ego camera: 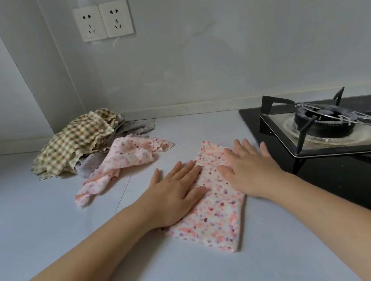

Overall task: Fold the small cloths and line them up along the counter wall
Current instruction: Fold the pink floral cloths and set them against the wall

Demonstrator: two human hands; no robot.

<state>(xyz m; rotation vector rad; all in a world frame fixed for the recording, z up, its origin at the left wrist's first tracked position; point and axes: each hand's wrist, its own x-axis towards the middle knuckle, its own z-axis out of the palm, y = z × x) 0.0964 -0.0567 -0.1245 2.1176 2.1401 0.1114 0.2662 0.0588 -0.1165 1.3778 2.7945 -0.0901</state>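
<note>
A pink speckled cloth (216,217), folded into a long strip, lies on the pale counter (36,221) in front of me. My left hand (177,189) rests flat on its left side, fingers straight. On its right side my right hand (250,167) presses flat, fingers spread. Further back on the left lies an unfolded heap: a second pink speckled cloth (121,163), a green checked cloth (77,143) on top, and a grey dotted cloth (130,126) underneath.
A black gas hob (340,180) with a metal burner stand (327,125) borders the folded cloth on the right. The wall (216,64) runs along the back, with a low ledge at its foot and two sockets (103,20) above. The counter's front edge is near me.
</note>
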